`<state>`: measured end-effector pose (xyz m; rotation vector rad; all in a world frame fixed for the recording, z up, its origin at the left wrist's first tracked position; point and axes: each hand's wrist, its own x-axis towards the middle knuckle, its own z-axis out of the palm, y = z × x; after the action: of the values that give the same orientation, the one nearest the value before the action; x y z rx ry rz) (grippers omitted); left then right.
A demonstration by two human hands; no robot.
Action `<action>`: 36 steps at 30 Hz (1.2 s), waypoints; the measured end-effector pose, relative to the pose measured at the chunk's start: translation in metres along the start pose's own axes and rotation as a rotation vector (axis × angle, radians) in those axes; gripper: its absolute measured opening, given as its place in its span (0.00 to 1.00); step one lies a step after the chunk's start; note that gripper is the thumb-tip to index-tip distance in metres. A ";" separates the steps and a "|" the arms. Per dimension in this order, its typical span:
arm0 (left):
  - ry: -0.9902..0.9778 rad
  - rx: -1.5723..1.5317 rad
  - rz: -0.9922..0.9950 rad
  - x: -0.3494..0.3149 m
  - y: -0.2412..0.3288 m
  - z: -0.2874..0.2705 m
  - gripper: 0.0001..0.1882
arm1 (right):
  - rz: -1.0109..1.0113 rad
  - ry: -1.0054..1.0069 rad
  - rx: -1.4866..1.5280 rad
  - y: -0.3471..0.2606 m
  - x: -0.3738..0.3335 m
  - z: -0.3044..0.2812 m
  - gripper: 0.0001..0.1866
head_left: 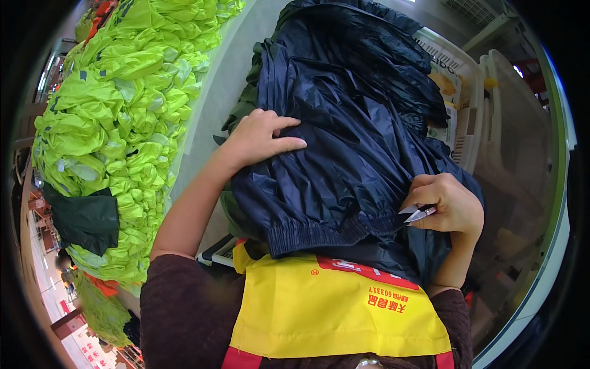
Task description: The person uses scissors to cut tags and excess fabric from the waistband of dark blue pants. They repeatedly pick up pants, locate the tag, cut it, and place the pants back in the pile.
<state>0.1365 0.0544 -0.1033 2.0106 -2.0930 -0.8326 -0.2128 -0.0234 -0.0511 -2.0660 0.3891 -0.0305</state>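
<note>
Dark navy, shiny garments (pixel 344 147) lie heaped in front of me, and the top one has a gathered elastic band (pixel 326 234) along its near edge. My left hand (pixel 261 136) rests on the left side of this cloth, its thumb and index finger stretched apart. At the right end of the elastic band, my right hand (pixel 453 202) is curled around small thread snips (pixel 419 215). Their pointed metal blades stick out to the left, close to the cloth. The handle is hidden inside my fingers.
A tall pile of bright yellow-green garments (pixel 123 129) stands along the left, with a dark green cloth piece (pixel 83 218) on it. A pale plastic basket (pixel 470 111) is at the right behind the garments. My yellow apron (pixel 307 313) meets the near edge of the cloth.
</note>
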 end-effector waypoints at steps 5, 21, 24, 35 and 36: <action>0.180 -0.325 0.021 -0.003 -0.020 0.022 0.10 | -0.007 -0.011 0.043 0.007 0.000 -0.003 0.12; 0.616 -0.827 -0.019 -0.019 -0.032 0.026 0.10 | -0.120 0.135 0.361 0.029 -0.001 -0.013 0.13; 0.643 -0.497 0.021 -0.030 -0.025 0.010 0.17 | -0.056 0.431 0.855 0.058 -0.013 0.002 0.16; 0.671 0.236 0.627 0.033 -0.017 -0.011 0.22 | 0.051 0.572 1.718 0.043 0.000 -0.009 0.04; 0.852 0.382 0.606 0.044 -0.021 -0.012 0.17 | 0.033 0.644 1.653 0.046 -0.005 -0.016 0.03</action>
<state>0.1558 0.0092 -0.1149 1.3012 -2.1444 0.4751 -0.2320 -0.0563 -0.0821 -0.3630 0.5088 -0.7421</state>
